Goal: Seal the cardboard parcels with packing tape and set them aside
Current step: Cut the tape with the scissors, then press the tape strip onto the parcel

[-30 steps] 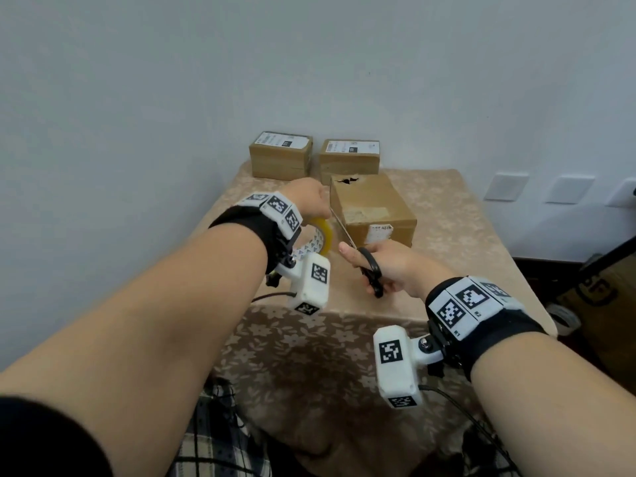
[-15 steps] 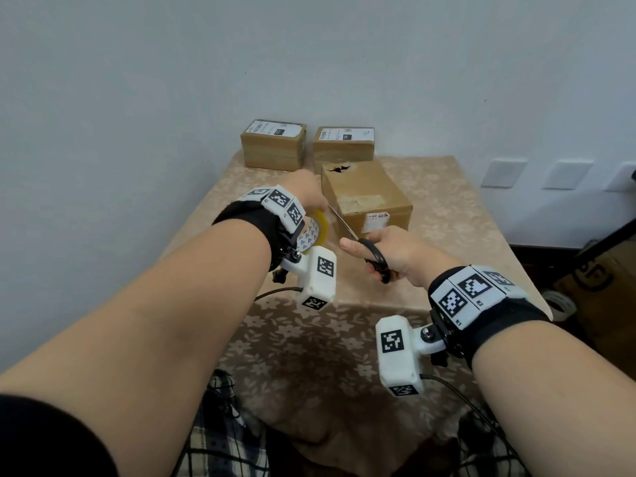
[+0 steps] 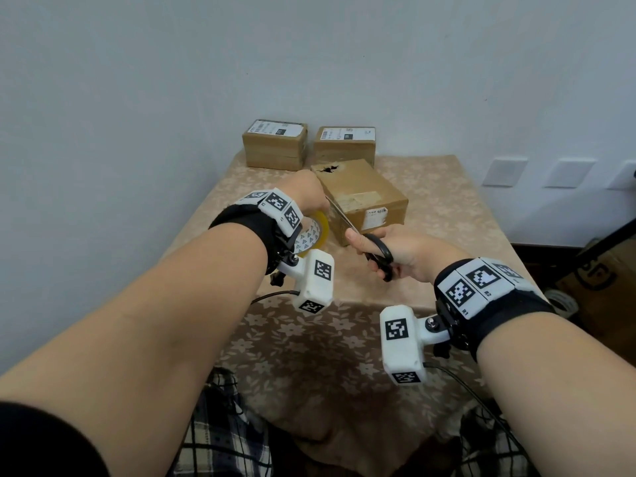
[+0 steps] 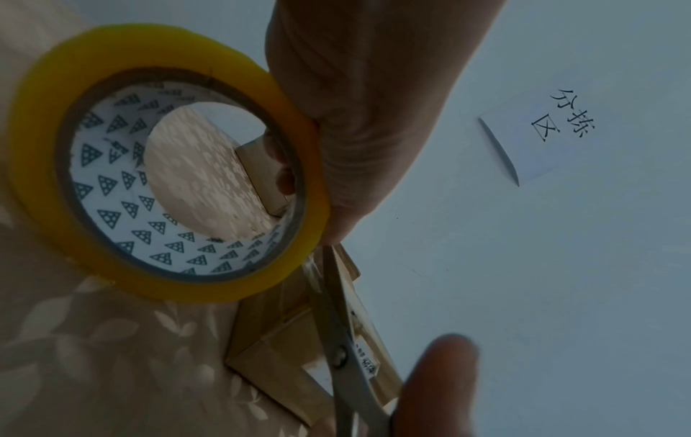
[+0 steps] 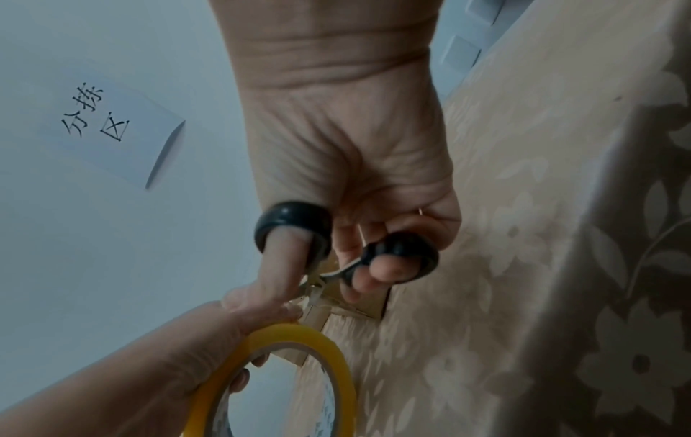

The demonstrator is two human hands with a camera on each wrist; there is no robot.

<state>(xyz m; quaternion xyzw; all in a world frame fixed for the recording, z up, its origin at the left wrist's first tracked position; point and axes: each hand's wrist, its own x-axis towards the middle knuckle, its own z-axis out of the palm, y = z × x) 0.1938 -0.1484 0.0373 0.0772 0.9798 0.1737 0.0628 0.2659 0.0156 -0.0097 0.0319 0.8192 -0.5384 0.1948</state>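
— Where does the parcel being sealed sit?

— The near cardboard parcel (image 3: 364, 197) rests on the cloth-covered table (image 3: 447, 215), with a torn hole at its far top corner. Two more labelled parcels (image 3: 275, 144) stand just behind it, against the wall.

— And the hands?

— The left hand (image 3: 306, 192) is just left of that parcel, fingers curled through the core of the yellow tape roll (image 4: 164, 159) and thumb on its outer rim, so it is clamped on the roll. The right hand (image 3: 406, 251), just in front of the parcel, has thumb and fingers through the black loops of the scissors (image 3: 375, 249); the blades point toward the roll, at the parcel's left edge. In the left wrist view the blades look nearly together on a clear strip of tape, though I cannot tell whether it is cut through.

— How will the things handle?

— My guess: the strip is thin, sticky and limp, so it should stay taut between roll and box or it folds on itself. The box looks light and stiff, but weak around the tear; I'd lift it by its two sound side faces, away from that corner.
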